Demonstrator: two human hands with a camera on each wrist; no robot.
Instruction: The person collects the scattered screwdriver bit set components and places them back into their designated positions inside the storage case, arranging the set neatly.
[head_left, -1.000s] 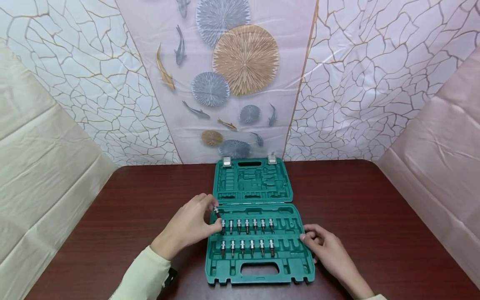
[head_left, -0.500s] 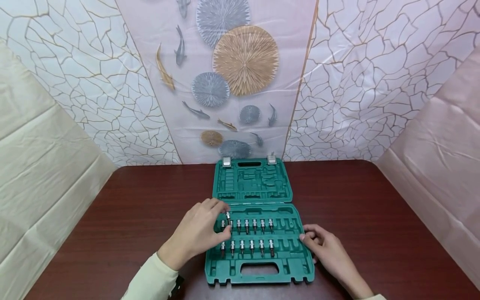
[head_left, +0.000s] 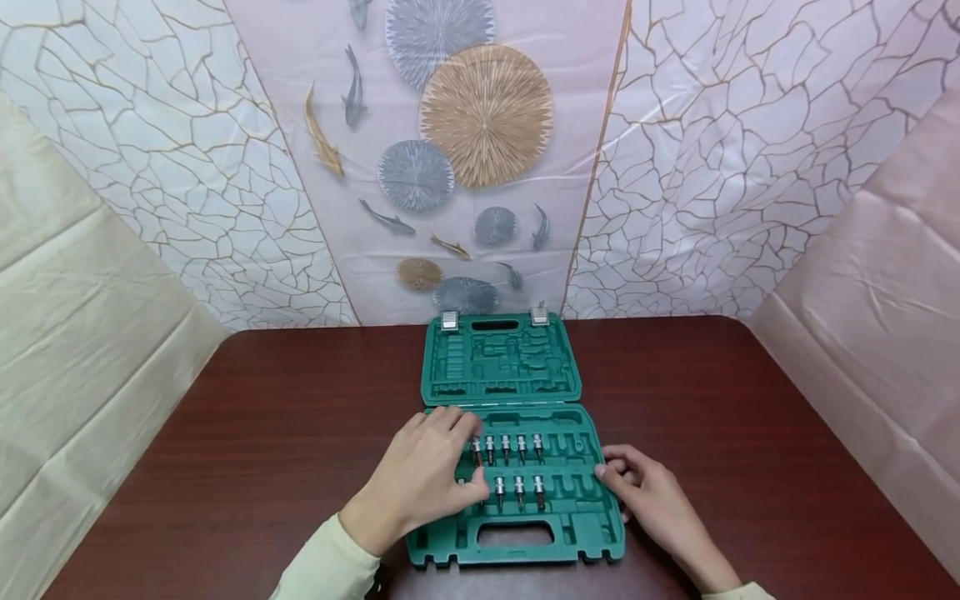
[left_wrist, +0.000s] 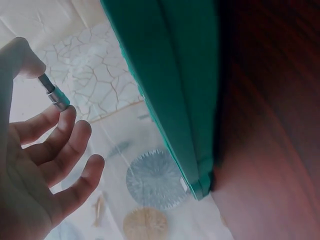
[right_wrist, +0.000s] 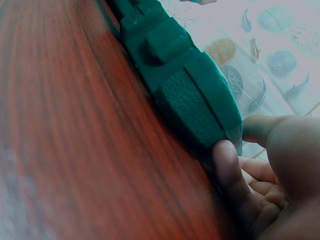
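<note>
A green tool case [head_left: 517, 421] lies unfolded on the table, with short bit sockets standing in two rows in its near half. My left hand [head_left: 423, 475] is over the left part of these rows and covers some of them. Between its thumb and fingertips it pinches one bit socket [left_wrist: 58, 99], silver at one end with a dark shank; the remaining fingers are loosely bent. At the case's right side, my right hand [head_left: 648, 496] holds the edge, thumb on the rim and a finger [right_wrist: 227, 155] against the outer wall.
The case's lid [head_left: 501, 362], with two metal latches [head_left: 540, 316], lies back toward the patterned wall cloth [head_left: 487, 117]. Dark red-brown tabletop [head_left: 300, 400] surrounds the case. Vacant slots show at the right end of both rows, and a handle cutout [head_left: 515, 534] is at the front.
My left hand has moved right and slightly nearer along the upper row with the pinched bit socket. The right hand has stayed at the case's edge. The head view has shifted slightly.
</note>
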